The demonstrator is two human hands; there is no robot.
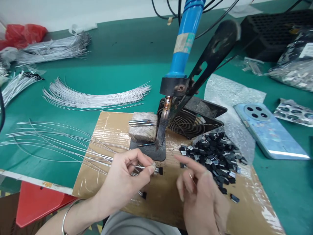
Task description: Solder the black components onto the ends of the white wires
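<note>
My left hand (132, 179) is closed in a pinch on a thin white wire. At its fingertips a small black connector (159, 170) sits at the wire's end. More white wires (73, 138) trail left from beneath this hand, and another black connector (142, 195) lies below it. To the right, my right hand (202, 192) has its index finger stretched out and the other fingers curled. Something thin shows between those curled fingers, too small to name. Above both hands a blue-handled soldering iron (182, 49) is held tip-down in a black stand (215, 52).
A pile of black connectors (217, 156) lies on the cardboard (97, 182), beside a small fan (188, 125). A wrapped block (143, 130) carries thin metal rods. Behind lies a fanned wire bundle (95, 96). A blue phone (271, 130) rests on the right over bubble wrap (230, 91).
</note>
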